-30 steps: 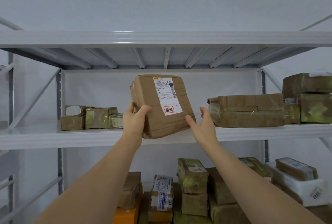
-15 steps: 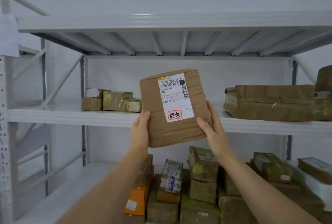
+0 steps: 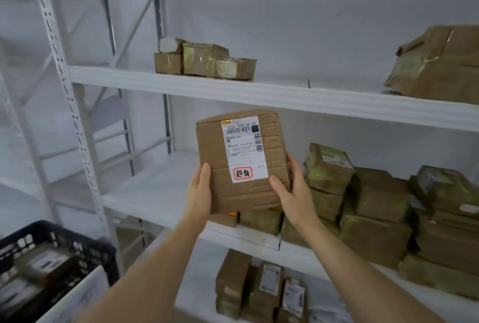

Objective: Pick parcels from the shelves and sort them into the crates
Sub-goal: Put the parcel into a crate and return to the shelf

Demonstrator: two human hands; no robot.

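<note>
A flat brown cardboard parcel (image 3: pixel 242 160) is held upright in the air in front of the white metal shelving (image 3: pixel 272 94), level with the gap between the upper and middle shelves and clear of both. Its face carries a white shipping label (image 3: pixel 245 147) with barcodes, the printed code "5020 T098-69 69", and a red-bordered stamp of handwritten characters near the label's lower edge. The left hand (image 3: pixel 199 193) grips the parcel's lower left edge, thumb on the front face and fingers curled behind. The right hand (image 3: pixel 293 193) grips the lower right edge the same way, thumb on the front near the label's corner and fingers wrapped round the side.

Directly behind and below the parcel, the middle shelf holds a crowded stack of tape-wrapped cardboard parcels (image 3: pixel 375 206) reaching toward the right edge of the view. The upper shelf carries a small cluster of taped boxes (image 3: pixel 204 61) at its left end and a large crumpled brown package (image 3: pixel 438 63) at the far right. The bottom shelf has several small labelled parcels (image 3: pixel 259 289) standing on end.

At the lower left sits a black plastic crate (image 3: pixel 59 239) with a perforated wall, holding labelled parcels inside, well apart from the held parcel.
</note>
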